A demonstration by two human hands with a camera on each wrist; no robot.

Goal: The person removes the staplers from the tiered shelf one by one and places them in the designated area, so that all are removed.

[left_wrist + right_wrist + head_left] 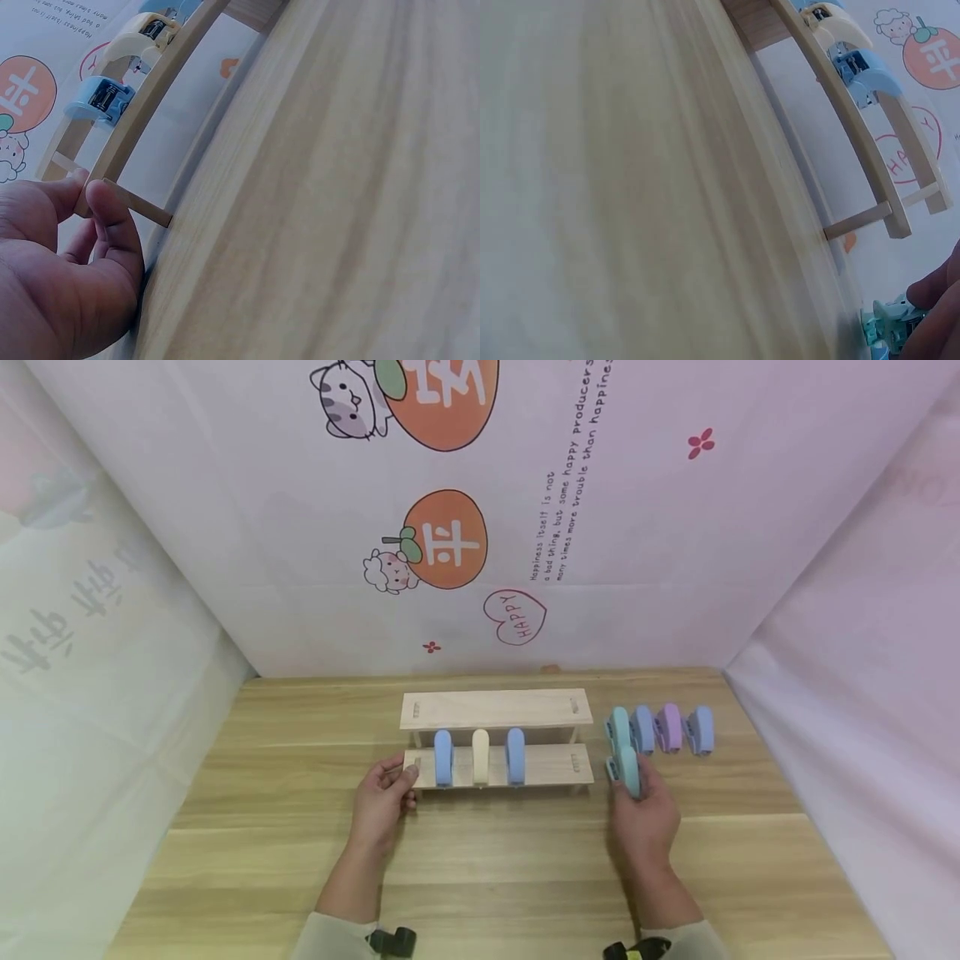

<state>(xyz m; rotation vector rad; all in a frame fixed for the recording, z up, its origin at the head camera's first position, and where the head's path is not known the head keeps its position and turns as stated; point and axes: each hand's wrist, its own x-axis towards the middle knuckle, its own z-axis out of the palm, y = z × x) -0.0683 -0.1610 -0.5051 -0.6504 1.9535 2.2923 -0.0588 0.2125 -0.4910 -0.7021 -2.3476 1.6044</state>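
Observation:
My left hand (381,803) pinches the left end of the lower step of a two-step wooden rack (551,766), thumb on top and fingers underneath. In my right hand (647,818) is a teal mini stapler (628,772), gripped between thumb and fingers right of the rack. On the lower step stand a blue stapler (443,758), a cream stapler (480,758) and another blue stapler (515,757), spaced out in a row. The right wrist view catches part of the held teal stapler (894,322), with the fingers covering much of it.
Right of the rack, a second teal stapler (618,727), a blue one (642,730), a purple one (669,727) and another blue one (701,730) line up on the wooden table (495,868). The raised back step (495,708) bears no stapler. A printed cloth (622,618) hangs behind.

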